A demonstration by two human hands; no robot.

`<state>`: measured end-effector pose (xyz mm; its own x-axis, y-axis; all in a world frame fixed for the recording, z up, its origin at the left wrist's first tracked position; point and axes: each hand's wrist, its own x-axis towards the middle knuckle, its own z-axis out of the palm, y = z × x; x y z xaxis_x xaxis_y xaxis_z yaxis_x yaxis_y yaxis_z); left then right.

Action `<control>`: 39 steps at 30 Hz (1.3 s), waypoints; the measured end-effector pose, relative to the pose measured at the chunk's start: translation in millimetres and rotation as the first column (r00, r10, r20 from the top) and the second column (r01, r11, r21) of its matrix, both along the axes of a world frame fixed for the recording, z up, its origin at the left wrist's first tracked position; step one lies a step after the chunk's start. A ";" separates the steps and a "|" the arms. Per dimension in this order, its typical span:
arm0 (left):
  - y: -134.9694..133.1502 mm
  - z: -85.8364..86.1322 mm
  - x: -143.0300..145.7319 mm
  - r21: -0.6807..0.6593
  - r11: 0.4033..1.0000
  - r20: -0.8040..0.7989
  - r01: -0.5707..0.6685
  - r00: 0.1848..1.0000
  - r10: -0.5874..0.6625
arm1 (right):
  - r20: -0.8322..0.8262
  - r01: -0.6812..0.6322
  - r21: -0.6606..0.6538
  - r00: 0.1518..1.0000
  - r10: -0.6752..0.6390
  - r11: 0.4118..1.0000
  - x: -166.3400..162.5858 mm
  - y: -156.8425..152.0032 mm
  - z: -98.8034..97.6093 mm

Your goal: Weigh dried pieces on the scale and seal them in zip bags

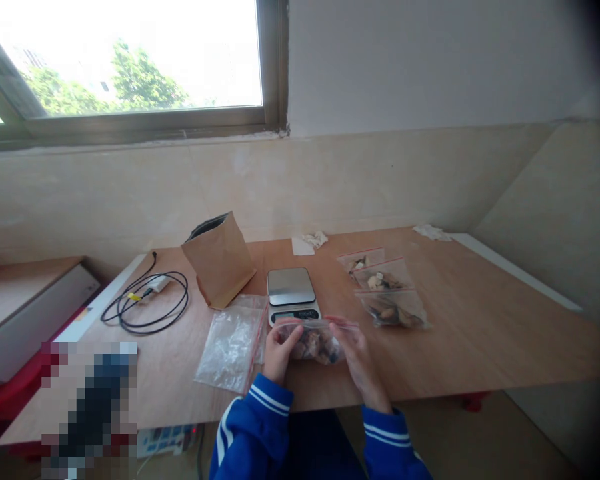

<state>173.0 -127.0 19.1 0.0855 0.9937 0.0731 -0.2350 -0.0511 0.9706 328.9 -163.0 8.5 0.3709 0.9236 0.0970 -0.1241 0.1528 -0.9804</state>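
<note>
Both hands hold a small clear zip bag point(313, 343) of brownish dried pieces just above the near edge of the table point(480, 347). The left hand point(280, 352) is closed on the bag's left end, thumb on top. The right hand point(356, 353) is closed on the right end, fingers curled over the red zip strip.

Step in hand, as judged: pressing the zip strip shut. To do it well, keep the strip level and taut between the two hands, pinch thumb against forefinger, and work along the strip from one end to the other. Keep the contents low in the bag, clear of the seal.

Orientation: the bag's long axis runs left to right between the hands. The zip edge points away from the person, toward the scale.

Just beyond the hands stands a digital scale point(292, 293). Left of the left hand lies a stack of empty zip bags point(230, 347); beyond these stands a brown paper pouch point(220, 263). Beyond the right hand, slightly to its right, lie three filled bags point(385, 290) in a row.
</note>
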 end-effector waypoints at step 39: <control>3.4 -5.2 -3.5 0.040 0.999 -0.065 -0.028 0.997 0.030 | 0.044 0.057 0.032 0.997 -0.059 0.998 -3.8 3.3 -4.5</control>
